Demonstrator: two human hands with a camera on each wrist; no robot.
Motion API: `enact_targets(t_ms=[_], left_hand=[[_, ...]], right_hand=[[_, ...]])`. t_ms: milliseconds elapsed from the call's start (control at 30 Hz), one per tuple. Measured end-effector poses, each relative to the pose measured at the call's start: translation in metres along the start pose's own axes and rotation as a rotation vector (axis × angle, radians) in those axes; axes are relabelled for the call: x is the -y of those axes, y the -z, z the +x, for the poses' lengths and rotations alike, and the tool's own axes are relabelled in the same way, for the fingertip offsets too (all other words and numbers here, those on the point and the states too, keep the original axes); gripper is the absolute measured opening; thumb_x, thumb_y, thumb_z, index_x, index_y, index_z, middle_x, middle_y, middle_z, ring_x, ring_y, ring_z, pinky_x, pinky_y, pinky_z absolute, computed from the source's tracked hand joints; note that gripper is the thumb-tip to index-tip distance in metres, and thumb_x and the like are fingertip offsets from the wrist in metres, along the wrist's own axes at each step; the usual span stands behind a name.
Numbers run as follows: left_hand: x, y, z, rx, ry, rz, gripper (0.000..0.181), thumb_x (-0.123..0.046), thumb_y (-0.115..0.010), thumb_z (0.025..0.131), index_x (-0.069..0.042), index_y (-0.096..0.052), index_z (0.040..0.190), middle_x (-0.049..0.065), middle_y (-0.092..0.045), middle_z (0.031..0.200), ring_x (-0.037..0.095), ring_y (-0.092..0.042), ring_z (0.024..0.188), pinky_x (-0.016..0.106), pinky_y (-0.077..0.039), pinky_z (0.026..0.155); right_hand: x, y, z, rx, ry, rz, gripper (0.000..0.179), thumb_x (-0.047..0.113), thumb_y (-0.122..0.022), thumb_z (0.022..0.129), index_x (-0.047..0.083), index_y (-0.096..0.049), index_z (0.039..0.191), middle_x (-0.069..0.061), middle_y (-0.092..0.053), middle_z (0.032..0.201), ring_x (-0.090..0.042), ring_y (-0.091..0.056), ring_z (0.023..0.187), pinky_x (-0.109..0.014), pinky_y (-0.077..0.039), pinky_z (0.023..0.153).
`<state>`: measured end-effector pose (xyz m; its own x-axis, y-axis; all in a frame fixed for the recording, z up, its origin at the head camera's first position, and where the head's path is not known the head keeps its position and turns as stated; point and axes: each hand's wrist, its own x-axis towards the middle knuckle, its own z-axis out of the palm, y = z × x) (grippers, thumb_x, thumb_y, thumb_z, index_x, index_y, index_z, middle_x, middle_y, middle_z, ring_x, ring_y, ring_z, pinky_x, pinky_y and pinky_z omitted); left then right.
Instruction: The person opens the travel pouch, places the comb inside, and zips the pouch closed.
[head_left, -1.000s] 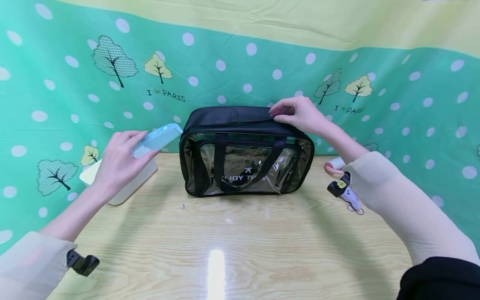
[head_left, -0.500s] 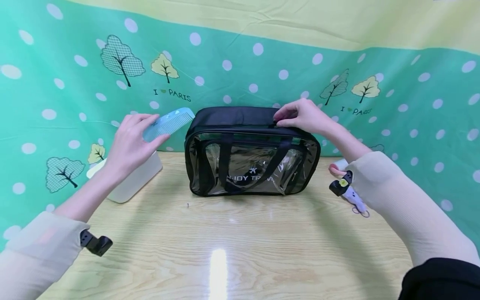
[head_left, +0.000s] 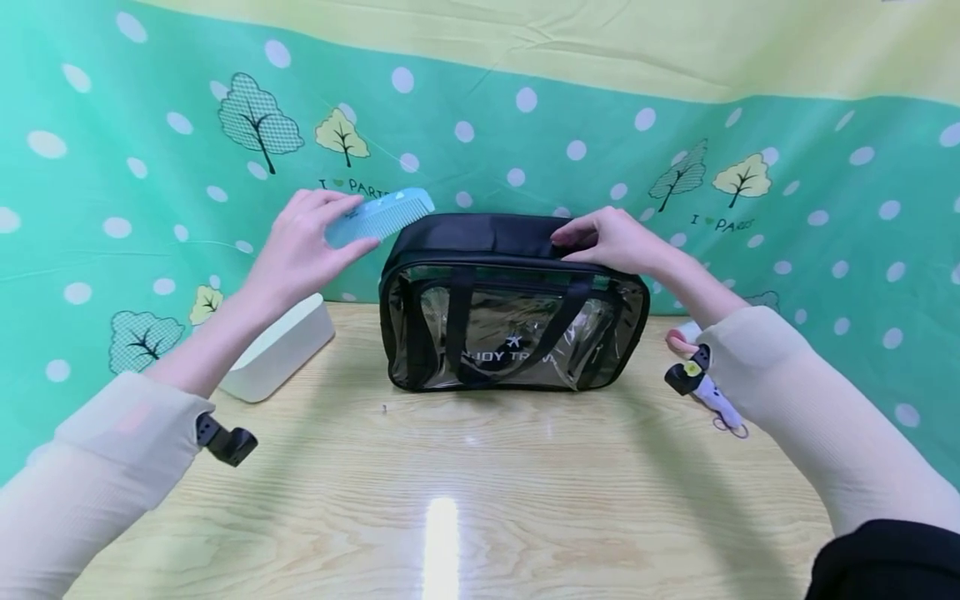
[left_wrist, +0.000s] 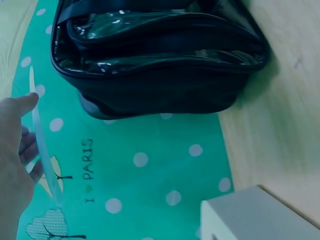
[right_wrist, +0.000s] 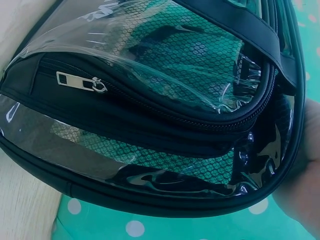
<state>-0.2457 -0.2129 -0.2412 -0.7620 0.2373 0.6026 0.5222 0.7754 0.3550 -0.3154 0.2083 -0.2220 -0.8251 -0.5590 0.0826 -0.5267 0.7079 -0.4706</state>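
Note:
My left hand (head_left: 303,254) pinches a light blue comb (head_left: 384,215) between thumb and fingers, teeth facing down, in the air at the bag's upper left corner. In the left wrist view the comb (left_wrist: 42,137) appears edge-on, apart from the bag (left_wrist: 165,87). A black travel bag (head_left: 510,333) with a clear front, carry straps and white lettering stands upright on the table. On its top edge, toward the right, my right hand (head_left: 618,242) grips with thumb and curled fingers. The right wrist view has the front pocket's zipper pull (right_wrist: 77,81) close up; the fingers there are hidden behind the bag.
A white box (head_left: 285,346) lies left of the bag, partly behind my left forearm. Right of the bag, near my right sleeve, are a pale purple item with a cord loop (head_left: 716,402) and a pink-and-white object (head_left: 681,336). A green dotted cloth (head_left: 450,100) hangs behind.
My left hand has risen and moved right with the comb, from beside the bag to its upper left corner. My right hand stays at the bag's top. The view has shifted slightly.

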Motion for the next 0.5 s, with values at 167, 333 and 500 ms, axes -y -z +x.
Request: enact_targets(t_ms=[167, 333, 500], left_hand=[[-0.008, -0.003, 0.017, 0.054, -0.015, -0.023, 0.056, -0.026, -0.080, 0.090, -0.004, -0.063, 0.139, 0.018, -0.065, 0.135, 0.035, -0.052, 0.125, 0.052, -0.042, 0.104], [-0.018, -0.007, 0.030, 0.105, -0.040, -0.040, 0.057, -0.027, -0.081, 0.090, -0.004, -0.063, 0.139, 0.018, -0.065, 0.135, 0.035, -0.052, 0.125, 0.052, -0.042, 0.105], [-0.033, -0.009, 0.044, 0.217, -0.043, -0.028, 0.060, -0.031, -0.078, 0.092, -0.005, -0.060, 0.143, 0.019, -0.062, 0.140, 0.035, -0.050, 0.129, 0.054, -0.041, 0.107]], right_hand=[[-0.002, 0.000, -0.001, 0.035, -0.010, -0.009, 0.044, 0.009, -0.071, 0.097, 0.004, -0.063, 0.140, -0.018, -0.065, 0.141, -0.036, -0.056, 0.137, -0.052, -0.045, 0.114], [-0.003, 0.000, -0.001, 0.060, -0.022, -0.032, 0.049, 0.010, -0.070, 0.098, 0.005, -0.059, 0.144, -0.017, -0.061, 0.146, -0.037, -0.048, 0.145, -0.053, -0.039, 0.119], [-0.003, 0.000, 0.001, 0.065, -0.029, -0.044, 0.052, 0.011, -0.071, 0.097, 0.005, -0.057, 0.146, -0.017, -0.060, 0.148, -0.037, -0.045, 0.147, -0.054, -0.037, 0.121]])
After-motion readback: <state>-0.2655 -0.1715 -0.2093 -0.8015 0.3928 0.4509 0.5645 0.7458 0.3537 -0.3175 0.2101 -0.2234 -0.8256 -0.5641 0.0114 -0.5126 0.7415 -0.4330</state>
